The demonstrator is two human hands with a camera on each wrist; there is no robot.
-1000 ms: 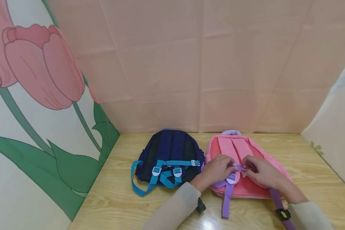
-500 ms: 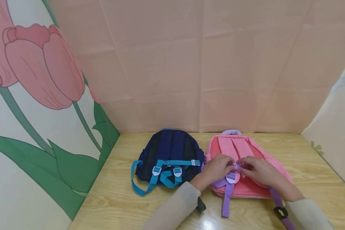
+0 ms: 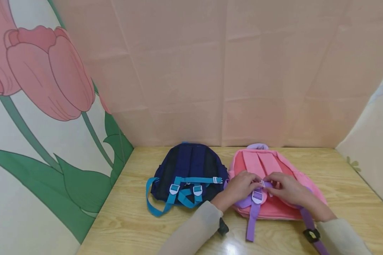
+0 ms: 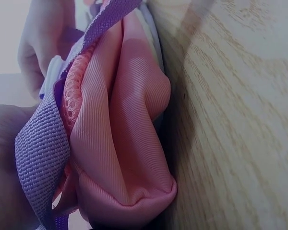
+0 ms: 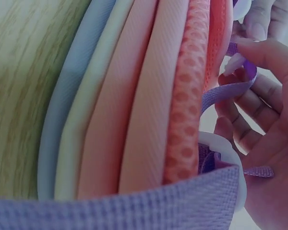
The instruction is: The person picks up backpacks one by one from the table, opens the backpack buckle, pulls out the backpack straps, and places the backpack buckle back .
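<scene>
A pink backpack (image 3: 281, 211) lies on the table with its shoulder straps facing up. Above its middle, my left hand (image 3: 242, 185) pinches a small white buckle (image 3: 262, 183). My right hand (image 3: 288, 188) pinches a short purple strap (image 3: 268, 184) at that buckle, the two hands' fingertips almost meeting. From the right wrist, the strap (image 5: 228, 92) loops up between my right thumb and fingers, and a white plastic piece (image 5: 234, 63) shows beside it. Purple webbing (image 4: 43, 148) crosses near my left wrist in the left wrist view. Fingers cover part of the buckle.
A navy backpack (image 3: 191, 159) with blue straps lies just left of the pink one. A white strap adjuster (image 3: 257, 197) and a hanging purple strap end (image 3: 251, 226) are below my left hand. The wooden table (image 3: 124, 212) meets a draped wall behind.
My right hand has moved left toward my left hand, bringing its fingertips to the buckle. My left hand has stayed nearly in place.
</scene>
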